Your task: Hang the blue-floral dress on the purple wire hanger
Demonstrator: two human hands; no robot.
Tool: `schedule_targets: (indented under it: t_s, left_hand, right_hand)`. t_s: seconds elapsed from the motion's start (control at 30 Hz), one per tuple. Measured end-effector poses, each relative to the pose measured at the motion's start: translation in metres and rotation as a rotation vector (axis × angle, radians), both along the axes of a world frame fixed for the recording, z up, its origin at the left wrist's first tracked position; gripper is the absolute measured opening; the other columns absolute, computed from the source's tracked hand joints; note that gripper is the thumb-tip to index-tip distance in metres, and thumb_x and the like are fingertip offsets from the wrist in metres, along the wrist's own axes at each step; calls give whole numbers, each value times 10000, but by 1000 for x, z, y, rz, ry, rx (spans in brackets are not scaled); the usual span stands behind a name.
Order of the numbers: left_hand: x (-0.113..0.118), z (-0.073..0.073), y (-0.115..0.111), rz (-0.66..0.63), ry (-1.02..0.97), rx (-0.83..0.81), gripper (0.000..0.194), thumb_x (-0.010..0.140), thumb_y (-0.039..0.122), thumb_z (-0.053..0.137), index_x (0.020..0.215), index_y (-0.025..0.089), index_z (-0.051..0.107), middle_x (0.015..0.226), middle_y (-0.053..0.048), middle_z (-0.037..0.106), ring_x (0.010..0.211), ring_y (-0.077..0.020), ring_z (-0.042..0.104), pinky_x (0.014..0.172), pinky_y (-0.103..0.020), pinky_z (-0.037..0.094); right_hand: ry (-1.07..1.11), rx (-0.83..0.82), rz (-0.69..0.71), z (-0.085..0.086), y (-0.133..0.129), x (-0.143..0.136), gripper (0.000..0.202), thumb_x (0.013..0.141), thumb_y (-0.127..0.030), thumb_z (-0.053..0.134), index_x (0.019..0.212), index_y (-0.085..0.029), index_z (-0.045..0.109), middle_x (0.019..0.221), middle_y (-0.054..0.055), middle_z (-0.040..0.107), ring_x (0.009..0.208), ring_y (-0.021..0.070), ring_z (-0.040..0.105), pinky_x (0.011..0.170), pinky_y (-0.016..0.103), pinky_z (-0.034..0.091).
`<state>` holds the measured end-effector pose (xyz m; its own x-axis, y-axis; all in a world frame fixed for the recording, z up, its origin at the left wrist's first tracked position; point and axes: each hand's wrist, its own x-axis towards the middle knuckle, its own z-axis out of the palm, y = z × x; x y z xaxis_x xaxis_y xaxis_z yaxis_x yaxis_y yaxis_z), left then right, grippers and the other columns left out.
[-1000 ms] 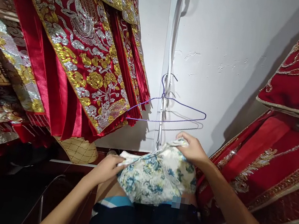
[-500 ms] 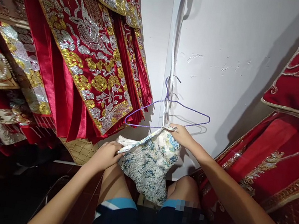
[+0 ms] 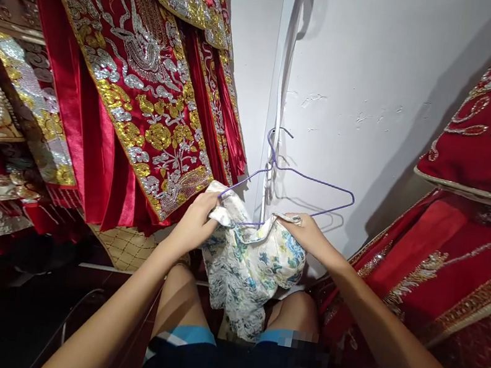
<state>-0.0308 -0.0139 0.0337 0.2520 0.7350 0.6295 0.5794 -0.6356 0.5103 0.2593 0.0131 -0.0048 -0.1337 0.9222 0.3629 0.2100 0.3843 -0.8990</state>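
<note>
Head view: a white cloth garment with a blue-and-green floral print (image 3: 255, 267) hangs between both hands, at the near side of a purple wire hanger (image 3: 321, 181) that appears hooked on a narrow white strip (image 3: 285, 71). Left hand (image 3: 196, 220): grip closed on the garment's left edge, where the hanger's left end seems to enter the cloth. Right hand (image 3: 307, 232): grip closed on the right edge; the hanger's right end protrudes beyond, uncovered. Possible faults: early release at left could let cloth slide off the slender wire; hard pulling could strain the neckline or swing the hanger into the red satin, gold-embroidered robe (image 3: 159, 135) at left.
</note>
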Motion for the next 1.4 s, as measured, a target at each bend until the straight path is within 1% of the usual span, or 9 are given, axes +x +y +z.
schedule_targets:
  t_s: [0.13, 0.37, 0.47, 0.57, 0.7, 0.87, 1.03, 1.23, 1.4]
  left_hand:
    - [21, 19, 16, 50, 85, 64, 248, 747, 88, 537, 963, 197, 589, 955, -55, 692, 856, -228, 627, 817, -347, 480]
    - [44, 24, 34, 138, 114, 135, 399, 863, 129, 477, 1231, 189, 618, 1145, -86, 729, 1027, -254, 674, 883, -364, 498]
    - [41, 26, 40, 213, 103, 144, 360, 874, 146, 446, 1121, 193, 704, 1058, -62, 759, 931, -244, 691, 801, -332, 492]
    - [29, 29, 45, 244, 104, 163, 326, 864, 150, 442, 990, 192, 740, 937, -51, 766, 820, -225, 684, 727, -303, 462]
    - [17, 31, 49, 237, 155, 203, 324, 841, 144, 438, 949, 177, 742, 857, -66, 750, 763, -221, 663, 719, -300, 446]
    - [18, 29, 49, 215, 172, 180, 300, 840, 163, 439, 920, 180, 727, 779, -55, 711, 709, -211, 631, 693, -301, 436]
    - [8, 29, 48, 291, 141, 219, 219, 862, 216, 471, 882, 184, 687, 923, -80, 666, 839, -231, 623, 756, -324, 459]
    - [-22, 22, 47, 348, -25, 120, 249, 919, 384, 521, 1032, 185, 618, 1097, -102, 627, 997, -256, 605, 885, -360, 461]
    - [-26, -12, 59, 260, -405, -145, 174, 890, 339, 564, 988, 200, 600, 1048, -54, 674, 1018, -238, 609, 960, -354, 445]
  right_hand:
    - [-71, -14, 66, -5, -3, -4, 445, 771, -566, 721, 612, -178, 571, 585, -18, 509, 585, 129, 410, 560, 262, 307]
    - [-156, 21, 76, -4, -8, -5, 418, 855, -549, 653, 661, -188, 565, 623, -21, 486, 586, 126, 396, 545, 257, 291]
    - [-230, 132, 83, 1, -17, 0, 331, 845, -477, 683, 1017, -197, 721, 715, 0, 595, 637, 156, 511, 595, 264, 381]
    - [-339, 219, -7, 9, -28, 15, 775, 793, -384, 750, 1501, -238, 470, 639, -57, 546, 579, 152, 501, 597, 264, 395]
    - [-376, 291, -292, 19, -29, 43, 1121, 737, -438, 808, 1632, -207, 175, 738, -15, 651, 653, 204, 604, 659, 305, 468]
    - [-508, 262, -522, 27, -3, 70, 934, 702, -468, 805, 1510, -129, 480, 1257, 193, 693, 1110, 366, 659, 877, 409, 518]
    - [-436, 179, -472, 44, 6, 81, 268, 735, -373, 722, 837, -132, 778, 791, 90, 762, 816, 307, 711, 656, 321, 509]
    - [28, -263, -99, 71, -8, 93, 365, 498, -382, 886, 765, -168, 759, 742, 76, 764, 716, 273, 716, 661, 347, 561]
    - [129, -270, -19, 48, -29, 64, 476, 772, -639, 676, 874, -181, 755, 839, 130, 776, 908, 312, 743, 741, 372, 574]
